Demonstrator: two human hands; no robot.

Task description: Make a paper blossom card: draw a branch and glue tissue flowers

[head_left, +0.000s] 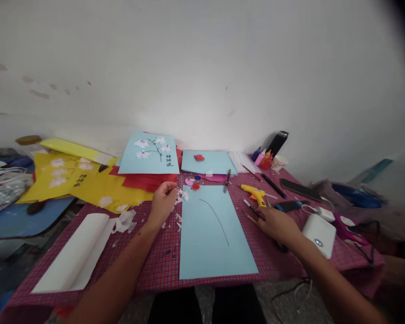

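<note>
A light blue sheet (216, 252) with one thin curved dark line lies in front of me on the checkered cloth. Left of its upper part is my left hand (164, 201), its fingers pinched at a white paper flower (181, 196); whether it grips the flower is too small to tell. To the right of the sheet, my right hand (275, 223) is lowered on the cloth with its fingers round the end of a dark pen with a white tip (250, 206). Just beyond that hand lies a yellow glue gun (254, 192).
Finished flower pictures on blue (131, 157) and yellow (45, 173) paper lie at the back left. Folded white paper (72, 254) is at the left. Paint bottles (266, 160), a black phone (300, 190) and a white device (320, 231) stand or lie at the right.
</note>
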